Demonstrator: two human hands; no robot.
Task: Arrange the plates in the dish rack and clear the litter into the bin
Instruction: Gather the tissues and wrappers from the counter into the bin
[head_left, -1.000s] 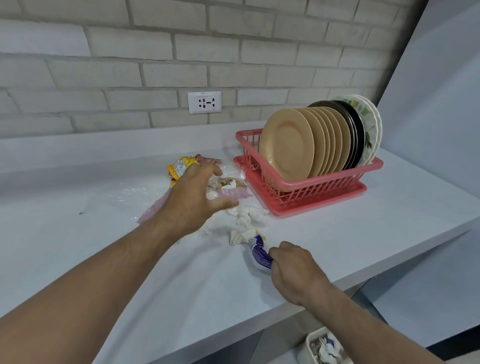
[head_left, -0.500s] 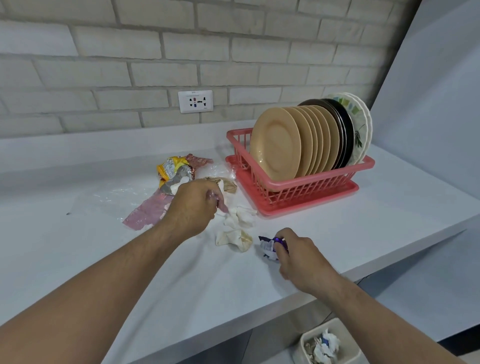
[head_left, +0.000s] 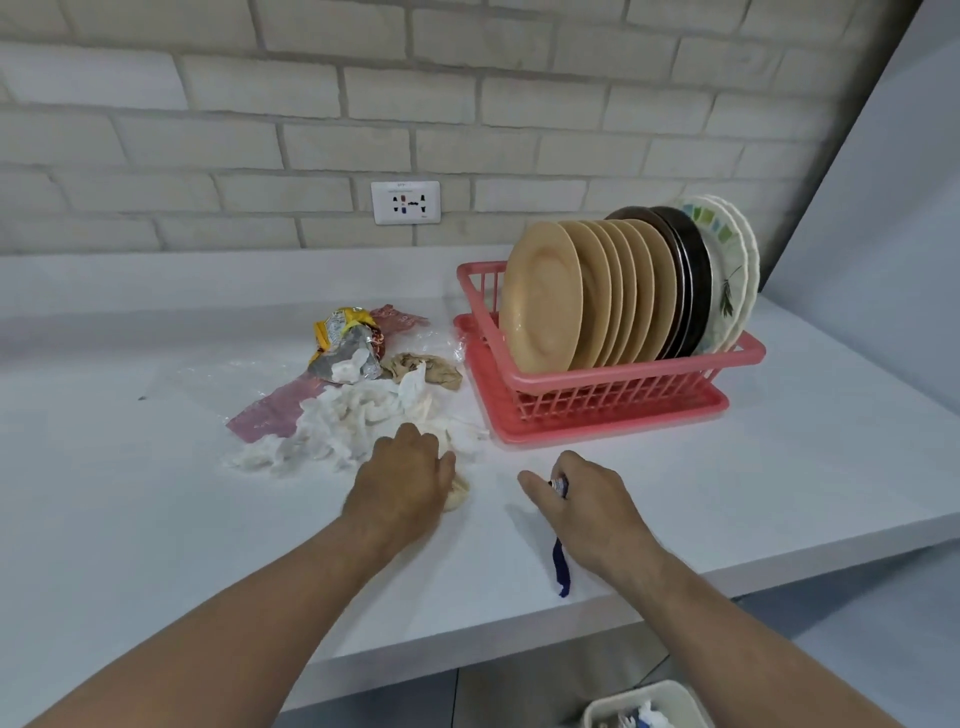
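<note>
L hand (head_left: 405, 480) palm-down on a cream paper wad (head_left: 459, 496), mid counter (head_left: 156, 545), toward the front edge. Fingers tucked under and hidden, so can't tell if it grips or just rests. R hand (head_left: 592, 506) sits just beside it, apart, no contact. Its fingers are curled round a blue wrapper (head_left: 561, 569): white/blue end shows between the fingers, dark blue tail sticks out under the palm toward the front edge. Index finger points toward L hand.

Litter pile behind L hand, mid-counter:
- shredded white tissue (head_left: 343, 426) right up against L hand's knuckles
- pink plastic sheet (head_left: 270, 415) partly under the tissue
- yellow/silver snack bag (head_left: 343, 343) behind that
- brown crumpled paper (head_left: 428, 368) btwn bag and rack
- clear film (head_left: 208, 379) spread out to the left

Pink dish rack (head_left: 613, 397) on its tray (head_left: 597, 434), toward the counter's back right corner. Plates stand on edge in one row: tan plates (head_left: 545, 306) nearest, dark plates (head_left: 688, 280) behind, white patterned plates (head_left: 735, 270) at the far end.

Bin (head_left: 634, 695) on the floor below the front edge, right side, w/ paper scraps inside. Wall socket (head_left: 405, 202) on brick wall (head_left: 208, 130) above the back edge.
</note>
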